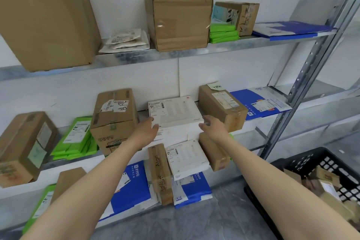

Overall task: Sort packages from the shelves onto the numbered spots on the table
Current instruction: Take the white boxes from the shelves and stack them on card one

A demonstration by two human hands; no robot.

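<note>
Left hand (149, 129) flat against white box (175, 112) left corner; right hand (213, 124) spread beside right corner

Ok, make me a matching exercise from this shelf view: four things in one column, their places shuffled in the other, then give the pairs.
Things
1. black crate
2. biggest cardboard box
3. pale padded envelopes
4. box with a green note

Places
A. top shelf, far left
B. middle shelf, just right of the right hand
C. lower right, beside the shelving
D. top shelf, left of the taped box

Pairs: 1-C, 2-A, 3-D, 4-B
</note>
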